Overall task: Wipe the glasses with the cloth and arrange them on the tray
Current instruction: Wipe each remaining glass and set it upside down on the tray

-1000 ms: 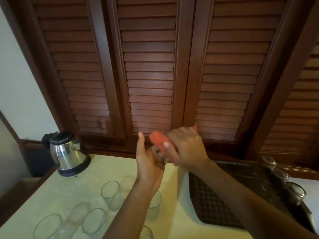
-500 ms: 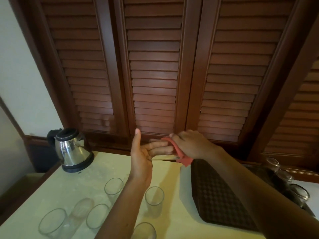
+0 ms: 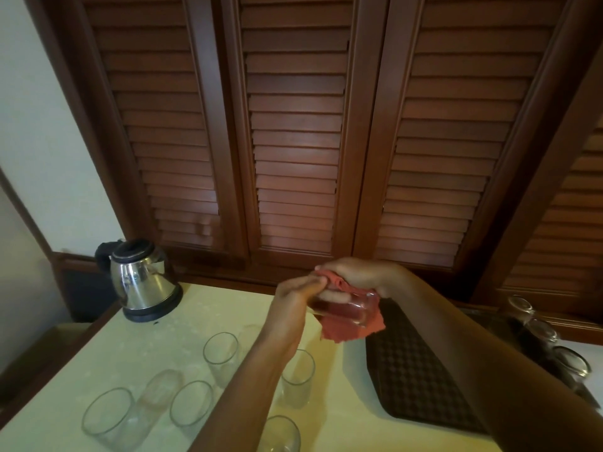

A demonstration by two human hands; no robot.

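Note:
My left hand (image 3: 298, 296) grips a clear glass (image 3: 346, 307) that lies on its side in the air above the counter. My right hand (image 3: 359, 275) presses a red cloth (image 3: 350, 331) over and under that glass. Several clear glasses stand upright on the pale counter below my left arm, among them one at mid-counter (image 3: 221, 353) and one at the front left (image 3: 107, 415). The dark textured tray (image 3: 411, 380) lies to the right, partly hidden by my right arm. Three glasses stand upside down along its far right edge (image 3: 571, 362).
A steel electric kettle (image 3: 142, 282) stands at the counter's back left corner. Brown louvred cabinet doors (image 3: 297, 141) rise right behind the counter. The pale counter (image 3: 156, 337) ends in a wooden edge on the left.
My hands have dropped lower and closed together. The left hand, open before, now holds a glass, and the right hand has wrapped the cloth around it.

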